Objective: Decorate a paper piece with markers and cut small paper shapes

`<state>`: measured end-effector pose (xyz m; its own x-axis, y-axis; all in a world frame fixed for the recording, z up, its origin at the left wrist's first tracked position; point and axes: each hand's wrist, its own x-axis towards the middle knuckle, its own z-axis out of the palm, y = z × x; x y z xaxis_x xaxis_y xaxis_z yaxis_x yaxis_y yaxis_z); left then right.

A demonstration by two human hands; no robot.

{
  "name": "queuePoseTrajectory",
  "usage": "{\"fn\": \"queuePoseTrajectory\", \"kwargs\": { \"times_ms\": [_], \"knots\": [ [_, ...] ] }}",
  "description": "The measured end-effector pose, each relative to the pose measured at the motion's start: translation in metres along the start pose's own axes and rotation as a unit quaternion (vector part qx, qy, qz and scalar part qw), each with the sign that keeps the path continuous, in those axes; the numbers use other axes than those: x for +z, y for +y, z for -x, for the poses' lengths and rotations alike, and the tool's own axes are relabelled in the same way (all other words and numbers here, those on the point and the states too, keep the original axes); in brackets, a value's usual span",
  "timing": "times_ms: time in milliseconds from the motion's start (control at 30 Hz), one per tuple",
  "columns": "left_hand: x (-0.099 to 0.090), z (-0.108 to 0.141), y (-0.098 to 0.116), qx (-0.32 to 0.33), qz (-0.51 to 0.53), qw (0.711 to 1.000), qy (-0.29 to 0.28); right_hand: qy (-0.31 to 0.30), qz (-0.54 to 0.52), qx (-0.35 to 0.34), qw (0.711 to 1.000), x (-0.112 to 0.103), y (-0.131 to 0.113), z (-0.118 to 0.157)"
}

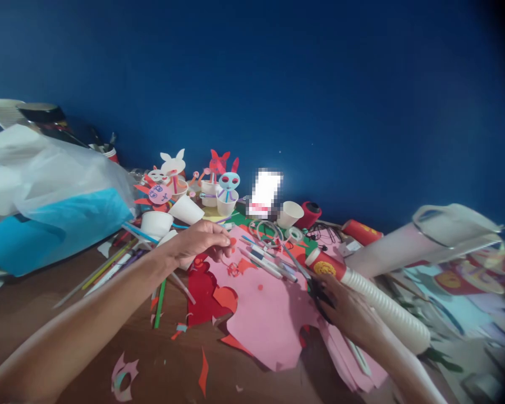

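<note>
My left hand is over the pink paper, thumb and fingers pinched together. A small red piece shows at its fingertips; whether it is gripped or lies behind them is unclear. On the right, my right hand has its fingers around the black handles of the scissors, whose blades point up and left toward several pens. Dark red paper lies partly under the pink sheet's left side.
Paper-cup rabbit figures stand near the blue wall. A long stack of cups lies beside my right forearm. At left is a plastic bag; a bright phone-like screen is at the back. Paper scraps dot the brown table.
</note>
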<state>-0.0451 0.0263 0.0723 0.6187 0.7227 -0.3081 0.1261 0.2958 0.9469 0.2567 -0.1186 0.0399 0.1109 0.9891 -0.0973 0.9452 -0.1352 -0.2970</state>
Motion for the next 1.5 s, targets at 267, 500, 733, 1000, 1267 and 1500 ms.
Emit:
{"fn": "queuePoseTrajectory", "kwargs": {
  "times_ms": [267,500,733,1000,1267,1500],
  "knots": [
    [0.006,0.0,0.001,0.032,-0.046,0.997,0.056,-0.003,0.131,-0.019,0.991,0.017,0.007,0.016],
    [-0.002,-0.002,-0.003,0.075,-0.058,0.993,0.077,-0.031,0.192,0.027,0.981,0.007,0.001,0.019],
    [0.01,-0.001,-0.005,0.108,-0.081,0.987,0.091,0.103,-0.064,-0.108,0.987,-0.023,-0.064,0.0],
    [0.024,0.003,-0.003,0.107,-0.077,0.985,0.108,0.083,-0.327,-0.179,0.924,-0.003,-0.136,-0.065],
    [0.021,-0.003,-0.015,0.122,-0.08,0.984,0.106,0.045,-0.429,-0.145,0.891,0.016,-0.14,-0.074],
    [0.011,-0.008,-0.014,0.124,-0.229,0.961,0.094,0.034,-0.446,-0.145,0.883,0.021,-0.131,-0.08]
  ]
}}
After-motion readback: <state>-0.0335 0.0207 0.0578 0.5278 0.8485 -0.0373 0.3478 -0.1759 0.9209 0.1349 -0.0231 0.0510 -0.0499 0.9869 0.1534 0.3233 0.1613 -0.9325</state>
